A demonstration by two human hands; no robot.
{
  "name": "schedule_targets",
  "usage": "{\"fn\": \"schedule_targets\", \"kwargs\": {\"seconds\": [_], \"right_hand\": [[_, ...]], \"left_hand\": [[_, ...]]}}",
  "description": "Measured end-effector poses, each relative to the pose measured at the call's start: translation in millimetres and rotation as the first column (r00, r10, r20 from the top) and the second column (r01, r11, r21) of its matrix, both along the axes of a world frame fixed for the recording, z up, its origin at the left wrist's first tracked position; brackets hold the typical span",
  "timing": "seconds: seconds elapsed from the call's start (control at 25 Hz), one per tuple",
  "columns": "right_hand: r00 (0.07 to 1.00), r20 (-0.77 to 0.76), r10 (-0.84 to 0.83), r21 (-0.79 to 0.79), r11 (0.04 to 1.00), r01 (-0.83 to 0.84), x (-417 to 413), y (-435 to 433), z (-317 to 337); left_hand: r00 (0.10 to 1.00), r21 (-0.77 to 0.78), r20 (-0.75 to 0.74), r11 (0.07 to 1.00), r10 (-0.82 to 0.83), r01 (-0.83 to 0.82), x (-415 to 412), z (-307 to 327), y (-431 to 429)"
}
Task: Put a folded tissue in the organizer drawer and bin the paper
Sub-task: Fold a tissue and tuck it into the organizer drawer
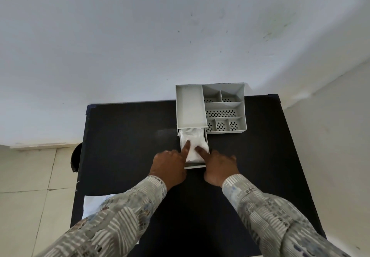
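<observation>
Currently both index fingertips, left hand (170, 164) and right hand (219, 168), press tissue (193, 146) into open drawer (195, 166), pinching nothing; next, shut drawer, bin paper (94, 204).

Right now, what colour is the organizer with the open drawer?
Light grey organizer, white tissue in its drawer; the head view shows it best.

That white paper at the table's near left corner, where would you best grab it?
Probably by its left edge, coming from the left side of the table. The paper lies flat, and that edge seems to overhang the table; the left sleeve covers its right part.
</observation>
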State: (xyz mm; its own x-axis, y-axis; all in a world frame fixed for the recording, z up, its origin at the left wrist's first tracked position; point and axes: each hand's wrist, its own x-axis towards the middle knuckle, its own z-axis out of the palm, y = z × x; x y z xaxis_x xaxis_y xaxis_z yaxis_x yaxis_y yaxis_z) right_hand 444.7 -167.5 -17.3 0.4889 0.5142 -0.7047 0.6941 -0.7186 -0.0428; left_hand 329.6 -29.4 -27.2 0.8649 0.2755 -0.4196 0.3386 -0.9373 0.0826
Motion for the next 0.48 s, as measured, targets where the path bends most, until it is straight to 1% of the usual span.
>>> {"fn": "schedule_targets", "kwargs": {"seconds": [0.08, 0.12, 0.16, 0.28, 0.32, 0.4, 0.48], "right_hand": [[0.999, -0.021, -0.033, 0.039, 0.999, 0.034, 2, -1, 5], [0.999, -0.001, -0.048, 0.058, 0.997, 0.048, 2, -2, 8], [0.998, 0.045, -0.051, 0.069, 0.996, 0.047, 0, -3, 11], [0.974, 0.228, 0.018, 0.059, 0.998, -0.033, -12, -8, 4], [0.968, 0.250, 0.024, 0.062, 0.997, -0.040, -12, -7, -2], [0.977, 0.211, -0.005, 0.081, 0.997, -0.013, -3, 0, -11], [0.986, 0.165, -0.010, 0.089, 0.996, -0.004, 5, 5, -14]], "left_hand": [[0.996, -0.032, -0.085, 0.999, 0.026, -0.029, 10, 1, 5], [0.995, -0.034, -0.099, 0.999, 0.029, -0.033, 13, 2, 5], [0.994, -0.031, -0.103, 0.999, 0.033, -0.036, 17, 2, 7], [0.992, -0.035, -0.111, 0.997, 0.066, -0.070, 28, 6, 14], [0.993, -0.034, -0.096, 0.996, 0.073, -0.076, 29, 5, 15], [0.997, -0.009, -0.015, 0.997, 0.071, -0.071, 26, 2, 14], [0.989, 0.047, 0.147, 0.999, 0.003, -0.010, 12, -7, 8]]}}
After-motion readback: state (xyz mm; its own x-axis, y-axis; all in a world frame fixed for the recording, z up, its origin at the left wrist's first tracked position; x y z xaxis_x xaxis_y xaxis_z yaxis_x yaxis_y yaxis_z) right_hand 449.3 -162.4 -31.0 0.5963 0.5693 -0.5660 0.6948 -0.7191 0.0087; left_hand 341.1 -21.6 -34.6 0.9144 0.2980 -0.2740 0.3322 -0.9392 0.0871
